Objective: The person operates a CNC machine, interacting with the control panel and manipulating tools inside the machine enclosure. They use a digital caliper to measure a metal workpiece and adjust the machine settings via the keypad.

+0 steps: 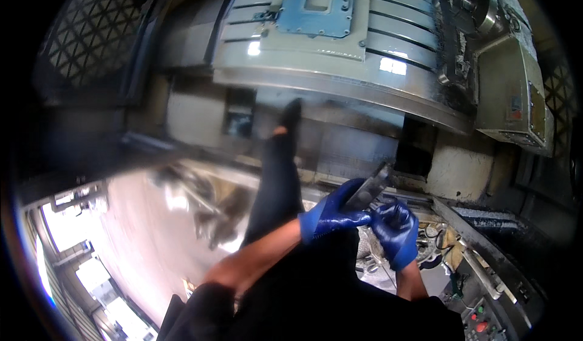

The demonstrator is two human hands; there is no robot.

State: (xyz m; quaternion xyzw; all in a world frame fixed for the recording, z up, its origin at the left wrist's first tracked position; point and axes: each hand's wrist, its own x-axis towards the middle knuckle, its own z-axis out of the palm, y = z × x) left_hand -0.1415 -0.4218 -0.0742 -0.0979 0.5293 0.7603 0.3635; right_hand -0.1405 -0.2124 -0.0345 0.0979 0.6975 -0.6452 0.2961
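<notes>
A dark, flat metal block is up in the air in front of the person's body, tipped so that its far end points up and to the right. The left hand, in a shiny blue glove, has hold of it. Its fingers are wrapped behind the block, and its thumb lies along the near side, pointing right. The left forearm slants up from the lower left.

The right hand, in a blue glove too, is just beside the block's lower end. Its fingers are curled in and bunched up; I cannot tell if they pinch anything. Its forearm comes up from below, leaning a little left.

One leg in dark cloth stretches ahead toward the machine. Past it is a slotted machine table with a blue metal plate on top.
</notes>
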